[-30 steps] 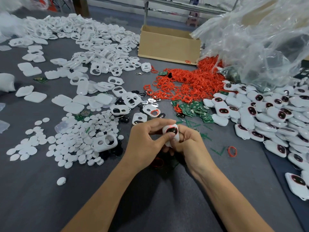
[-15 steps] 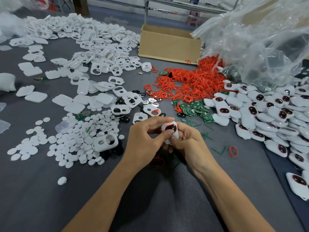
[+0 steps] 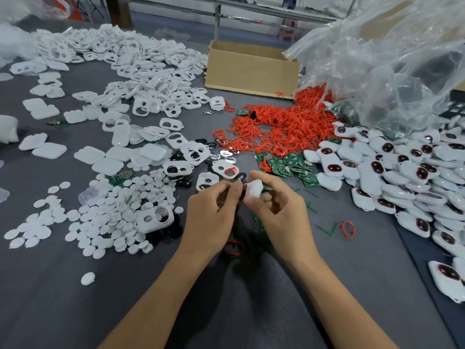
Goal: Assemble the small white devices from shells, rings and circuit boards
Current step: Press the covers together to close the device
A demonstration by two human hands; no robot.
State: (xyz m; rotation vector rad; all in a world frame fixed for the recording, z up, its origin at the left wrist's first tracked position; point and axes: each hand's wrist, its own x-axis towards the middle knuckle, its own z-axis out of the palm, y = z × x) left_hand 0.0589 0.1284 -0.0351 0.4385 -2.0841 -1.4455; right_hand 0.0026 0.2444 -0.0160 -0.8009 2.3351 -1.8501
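**Surface.** Dark grey matt table [image 3: 125,298], strewn w/ parts. Landmark: an open cardboard box [image 3: 251,69] at the far edge, approx. centre.

**Left of the box**, spreading toward the person: a big heap of white shells [image 3: 141,64], many w/ two cut-outs. Nearer the person than that heap lie flat square-ish covers, then a scatter of white discs [image 3: 113,212].

**Directly in front of the box:** a tangle of red rings [image 3: 284,127]. Just beyond it on the person's side sits a small stack of green circuit boards [image 3: 289,167].

**Right of the box:** a crumpled clear plastic bag [image 3: 377,59], rising higher than the box. Below the bag is a pile of finished devices [image 3: 402,167], white w/ dark red-rimmed windows, running to the table's right edge. One loose red ring [image 3: 348,229] lies alone, well in front of the box & near that pile.

**Behind the box:** grey floor & a metal bench frame [image 3: 251,8]. The rest of the room is too blurred to tell.

**Hands.** Well in front of the box, mid-table, raised off the surface.
- The right hand [image 3: 279,210] grips the white device [image 3: 253,188] btwn thumb & curled fingers.
- The left hand [image 3: 211,212], fingers curled, pinches the device's red-rimmed end w/ thumb & forefinger.
- The device is tilted, white back showing; motion blur hides finer detail.
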